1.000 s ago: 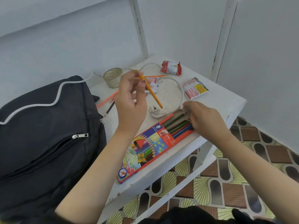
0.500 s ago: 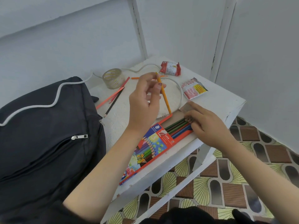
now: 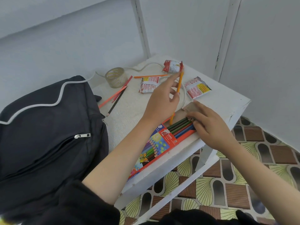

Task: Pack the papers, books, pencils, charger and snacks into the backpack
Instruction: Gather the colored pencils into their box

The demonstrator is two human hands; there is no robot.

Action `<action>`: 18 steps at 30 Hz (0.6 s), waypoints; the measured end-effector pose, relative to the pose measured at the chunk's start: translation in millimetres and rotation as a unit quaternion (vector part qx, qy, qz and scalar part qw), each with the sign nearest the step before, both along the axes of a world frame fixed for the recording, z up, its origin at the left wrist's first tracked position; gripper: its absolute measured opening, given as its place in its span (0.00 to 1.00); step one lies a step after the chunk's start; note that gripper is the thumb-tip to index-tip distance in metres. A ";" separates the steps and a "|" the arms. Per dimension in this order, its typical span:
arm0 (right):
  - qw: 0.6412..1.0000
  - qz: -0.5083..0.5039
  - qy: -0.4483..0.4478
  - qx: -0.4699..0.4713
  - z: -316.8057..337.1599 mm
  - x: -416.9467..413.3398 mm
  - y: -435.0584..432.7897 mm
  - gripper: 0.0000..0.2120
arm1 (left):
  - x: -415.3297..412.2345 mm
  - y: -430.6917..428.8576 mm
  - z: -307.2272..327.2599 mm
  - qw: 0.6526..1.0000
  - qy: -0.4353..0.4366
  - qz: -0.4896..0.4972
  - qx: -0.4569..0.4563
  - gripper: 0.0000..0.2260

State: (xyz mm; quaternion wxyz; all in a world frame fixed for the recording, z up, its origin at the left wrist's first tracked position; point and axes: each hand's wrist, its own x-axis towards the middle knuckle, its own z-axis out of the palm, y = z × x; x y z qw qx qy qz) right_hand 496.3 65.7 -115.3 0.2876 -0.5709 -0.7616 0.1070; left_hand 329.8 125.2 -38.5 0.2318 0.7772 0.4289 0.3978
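The step in hand looks like filling the pencil box [image 3: 159, 144], not the backpack [image 3: 48, 135] yet. The left hand [image 3: 162, 101] pinches an orange pencil [image 3: 179, 82] between thumb and fingers. The pencil stands almost upright, and its low end touches the open mouth of the box. The other fingers are loosely spread. The right hand [image 3: 209, 125] lies flat on the ends of the pencils in the box, fingers straight, gripping nothing. It seems to hold the box flap open.

Next, I think the pencil must tip down flat and slide in beside the others.

More loose pencils [image 3: 116, 95] lie at about 10 o'clock from the box. One orange pencil [image 3: 149, 76] lies at 12 o'clock. Three snack packs [image 3: 197, 89] sit around 12 to 1 o'clock. A tape roll [image 3: 115, 77] sits at 11 o'clock. A white cable [image 3: 142, 67] curls along the far side and runs over the backpack. The backpack is at 9 o'clock, and its zipper looks closed.

All this sits on a small white table [image 3: 227, 103] in a corner. The walls are pale. The floor [image 3: 243, 184] has brown and yellow tiles.
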 end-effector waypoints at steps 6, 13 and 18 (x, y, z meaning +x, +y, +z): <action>1.000 -0.015 0.016 -0.001 -2.5 -0.1 -1.3 0.23 | 0.2 -1.0 -20.7 0.998 0.035 -0.004 -0.046 0.18; 0.990 -0.039 0.131 -0.031 1.3 -0.4 -5.9 0.24 | -5.2 -10.3 -38.5 0.991 0.123 -0.020 -0.041 0.14; 0.995 -0.039 0.093 -0.022 0.8 -1.1 -4.3 0.26 | -13.6 -24.2 -40.4 0.982 0.181 -0.032 0.035 0.12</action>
